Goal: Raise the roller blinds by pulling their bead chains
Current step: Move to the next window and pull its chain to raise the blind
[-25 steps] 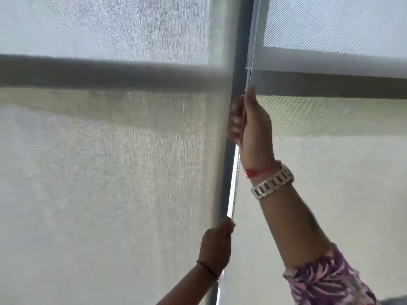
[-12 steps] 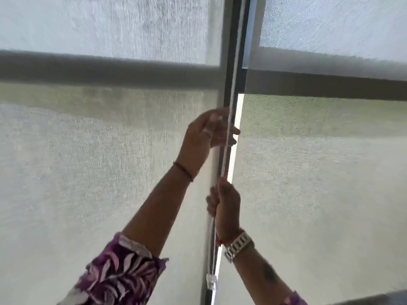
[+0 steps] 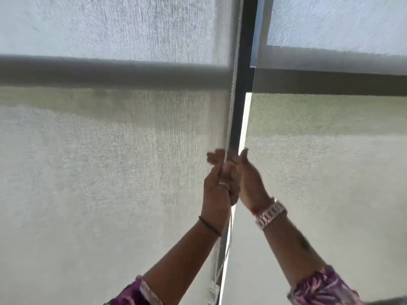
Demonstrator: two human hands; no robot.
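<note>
A white bead chain (image 3: 229, 119) hangs straight down in the gap between two pale mesh roller blinds, the left blind (image 3: 110, 177) and the right blind (image 3: 330, 177). My left hand (image 3: 217, 192) is closed around the chain at mid-height, with a ring on one finger. Pressed against it from the right is my right hand (image 3: 250, 181), thumb pointing up. Its fingers are hidden behind the left hand, so its grip on the chain does not show. Below the hands the chain's loop (image 3: 229, 241) hangs slack. Both hands are motion-blurred.
A dark vertical window post (image 3: 240, 115) stands right behind the chain, with a bright slit of daylight (image 3: 242, 130) beside it. A horizontal frame bar (image 3: 110, 73) shows through both blinds. A chain fitting (image 3: 212, 292) hangs near the bottom edge.
My left hand has come down along the chain from its higher hold. My right hand has risen from below, and the two now meet at the same height.
</note>
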